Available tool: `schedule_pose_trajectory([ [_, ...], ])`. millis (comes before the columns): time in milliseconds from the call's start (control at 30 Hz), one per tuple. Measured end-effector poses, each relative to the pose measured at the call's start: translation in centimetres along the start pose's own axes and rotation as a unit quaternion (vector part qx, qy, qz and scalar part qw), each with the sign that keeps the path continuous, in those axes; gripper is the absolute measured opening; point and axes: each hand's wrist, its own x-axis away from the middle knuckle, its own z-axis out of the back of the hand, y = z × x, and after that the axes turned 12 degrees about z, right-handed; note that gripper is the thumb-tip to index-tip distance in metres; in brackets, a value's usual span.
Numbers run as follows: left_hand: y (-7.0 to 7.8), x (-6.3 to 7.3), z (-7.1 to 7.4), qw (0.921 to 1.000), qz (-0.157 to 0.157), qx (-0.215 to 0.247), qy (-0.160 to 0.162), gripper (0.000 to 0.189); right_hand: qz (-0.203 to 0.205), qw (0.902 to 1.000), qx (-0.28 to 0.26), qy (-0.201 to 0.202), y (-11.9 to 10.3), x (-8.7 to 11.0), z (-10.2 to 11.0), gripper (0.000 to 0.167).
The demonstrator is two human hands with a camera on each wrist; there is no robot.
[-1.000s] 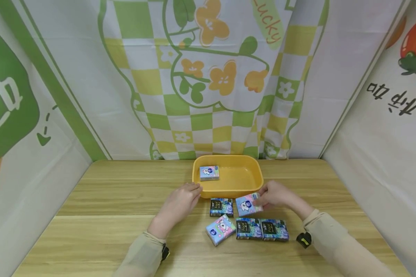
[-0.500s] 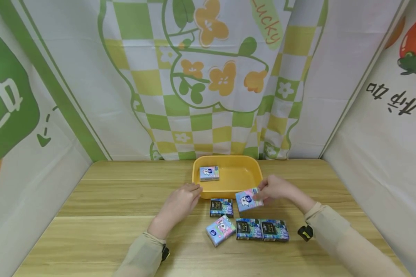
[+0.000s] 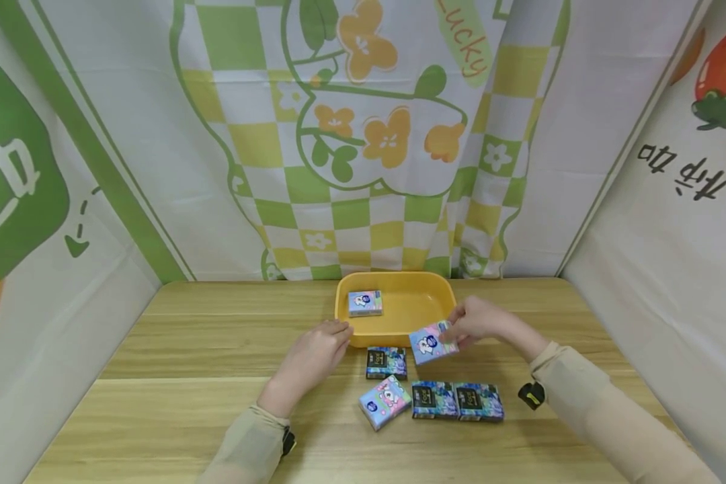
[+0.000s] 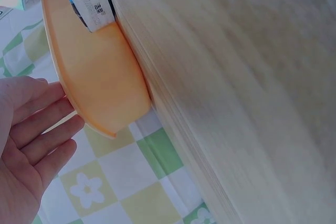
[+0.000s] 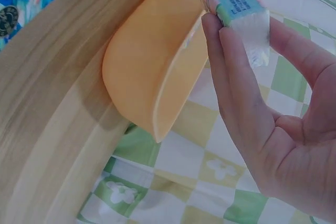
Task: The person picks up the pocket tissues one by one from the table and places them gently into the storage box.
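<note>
My right hand (image 3: 479, 318) pinches a pink-and-blue cartoon tissue pack (image 3: 431, 344) at its right end, between thumb and fingers. The pack is tilted and overlaps the front right of the yellow basin (image 3: 375, 339) in the head view. Thumb and fingers grip opposite faces of it in the right wrist view. At the basin's left front corner, my left hand (image 3: 319, 346) touches the rim with its fingertips. Those fingers (image 4: 50, 132) look relaxed, only slightly bent, in the left wrist view. Another cartoon tissue pack (image 3: 365, 303) lies inside the basin at the left.
In front of the basin lies a dark blue tissue pack (image 3: 386, 363). Nearer to me are a slanted cartoon pack (image 3: 385, 402) and two dark packs (image 3: 434, 400) side by side. A checkered cloth (image 3: 363, 222) hangs behind the wooden table (image 3: 206, 390).
My right hand has lifted the tissue pack up and away from me, toward the basin's front rim. The left hand and the other packs have stayed in place.
</note>
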Motion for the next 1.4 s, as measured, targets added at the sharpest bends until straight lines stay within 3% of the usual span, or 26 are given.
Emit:
schedule_pose_trajectory([
  [767,-0.2,0.1,-0.2,0.9999,-0.004,0.002,0.01,0.026,-0.003,0.9998,0.011,0.019,-1.3,-2.5,1.9,0.044],
  [1400,-0.3,0.0,-0.4,0.9999,-0.009,0.004,0.013,0.026,-0.019,0.9989,0.04,0.016,-1.7,-4.9,2.9,0.03],
])
